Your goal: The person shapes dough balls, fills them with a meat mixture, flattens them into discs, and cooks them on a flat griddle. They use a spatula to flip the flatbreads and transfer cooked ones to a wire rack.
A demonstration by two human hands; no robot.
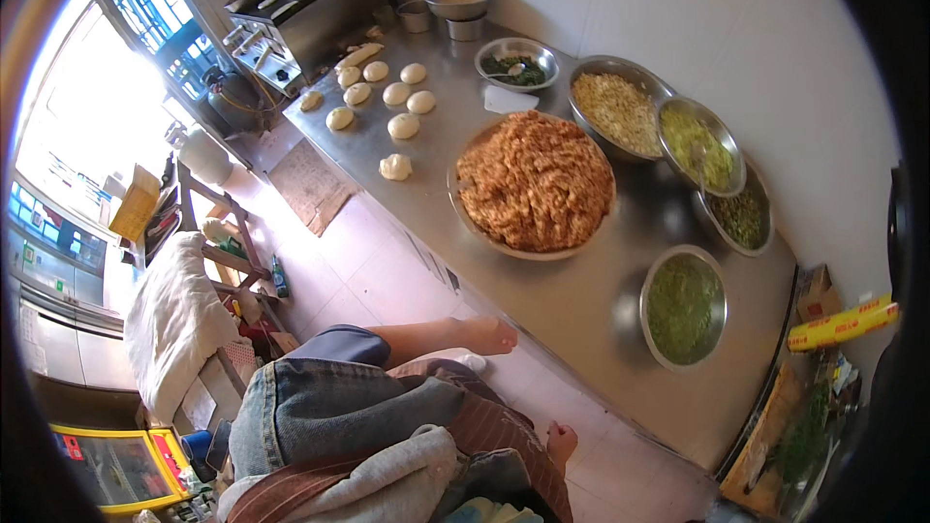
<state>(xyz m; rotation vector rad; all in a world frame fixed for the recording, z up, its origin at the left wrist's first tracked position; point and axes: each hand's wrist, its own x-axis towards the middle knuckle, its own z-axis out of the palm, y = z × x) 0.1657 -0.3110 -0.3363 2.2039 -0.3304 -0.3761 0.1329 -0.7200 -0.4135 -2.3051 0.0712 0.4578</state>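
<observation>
My left hand (492,335) is beside the front edge of a steel table (581,312), fingers curled in, with nothing seen in it. Lower down, my right hand (561,442) hangs over the floor by my striped apron (501,414), its fingers curled too. On the table, nearest my left hand, a large bowl holds a heap of reddish-brown minced filling (534,185). Several round dough pieces (403,126) lie at the far left, with a lumpier dough piece (395,167) nearer. A steel bowl of green paste (684,307) stands to the right.
Along the wall stand bowls of chopped yellowish filling (616,112), light-green shreds (696,149), dark-green bits (740,218) and greens with a spoon (514,69). A white scraper (508,99) lies near them. A griddle stove (290,22) is beyond; a cloth-covered stand (171,319) is left.
</observation>
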